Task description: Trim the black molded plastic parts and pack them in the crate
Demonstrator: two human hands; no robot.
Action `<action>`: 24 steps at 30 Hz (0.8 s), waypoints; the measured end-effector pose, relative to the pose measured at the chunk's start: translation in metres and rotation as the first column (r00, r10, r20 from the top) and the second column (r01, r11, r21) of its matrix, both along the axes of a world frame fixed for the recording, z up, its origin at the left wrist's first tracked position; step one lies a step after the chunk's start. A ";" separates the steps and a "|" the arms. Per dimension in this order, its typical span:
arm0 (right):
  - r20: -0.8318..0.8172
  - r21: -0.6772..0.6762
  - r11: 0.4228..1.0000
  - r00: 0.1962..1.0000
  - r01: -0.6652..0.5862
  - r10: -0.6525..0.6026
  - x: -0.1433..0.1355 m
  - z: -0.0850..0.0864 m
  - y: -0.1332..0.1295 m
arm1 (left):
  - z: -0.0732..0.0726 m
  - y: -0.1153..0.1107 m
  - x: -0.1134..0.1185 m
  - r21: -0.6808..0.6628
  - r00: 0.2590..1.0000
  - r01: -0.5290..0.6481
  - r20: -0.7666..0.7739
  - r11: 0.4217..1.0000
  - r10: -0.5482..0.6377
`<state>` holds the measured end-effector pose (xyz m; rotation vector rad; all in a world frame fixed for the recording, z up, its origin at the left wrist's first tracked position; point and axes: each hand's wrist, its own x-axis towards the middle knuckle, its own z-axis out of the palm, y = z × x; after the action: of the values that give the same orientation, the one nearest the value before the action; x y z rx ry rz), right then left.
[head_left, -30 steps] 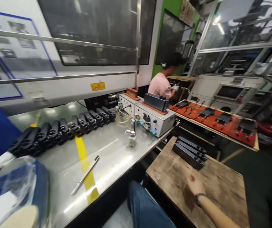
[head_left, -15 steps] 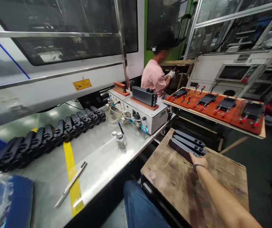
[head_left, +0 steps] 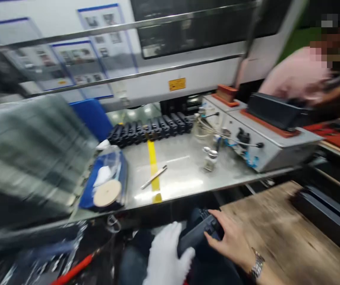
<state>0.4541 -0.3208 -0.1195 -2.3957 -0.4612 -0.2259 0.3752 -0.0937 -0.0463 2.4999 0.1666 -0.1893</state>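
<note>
A long black bar-shaped part (head_left: 192, 236) with knobs at its far end is held over my lap. My bare right hand (head_left: 232, 239), with a metal-banded watch at the wrist, pinches its knobbed far end between thumb and fingers. My left hand (head_left: 167, 255), in a white glove, wraps round its near end. Similar dark parts (head_left: 330, 217) lie on the wooden table (head_left: 265, 233) to the right. On the metal bench, several black parts (head_left: 152, 128) stand in a row along the back.
A white pen-like tool (head_left: 155, 177), a small glass jar (head_left: 211, 161) and a blue bin (head_left: 88, 190) are on the bench. Grey boxes (head_left: 272, 158) with red-brown holders stand at its right. A red-handled tool (head_left: 75, 269) lies lower left. A co-worker (head_left: 297, 75) sits at upper right.
My right hand has brought a black part from the wooden table to my lap. My gloved left hand has come into view and taken its other end. The view has swung left.
</note>
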 end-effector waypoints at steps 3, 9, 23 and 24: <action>0.053 -0.075 0.918 0.918 -0.389 0.394 0.004 0.026 0.055 | -0.001 -0.013 0.003 0.032 0.945 -0.168 -0.280 0.985 0.171; -0.020 -0.292 0.759 0.797 -0.582 0.603 0.101 0.049 0.140 | 0.013 0.038 -0.045 -0.440 0.765 -0.645 -0.378 0.625 0.522; -0.124 -0.191 0.817 0.839 -0.544 0.529 0.138 0.035 0.137 | 0.005 0.045 -0.075 -0.727 0.520 -0.386 -0.680 -0.567 0.518; -0.130 -0.149 0.810 0.823 -0.567 0.553 0.122 0.038 0.125 | 0.002 0.046 -0.072 -0.699 0.529 -0.362 -0.699 -0.616 0.482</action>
<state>0.5758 -0.1961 -0.0810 -2.3063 -1.1675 0.1894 0.3030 -0.0479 -0.0443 0.3129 0.8696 0.2240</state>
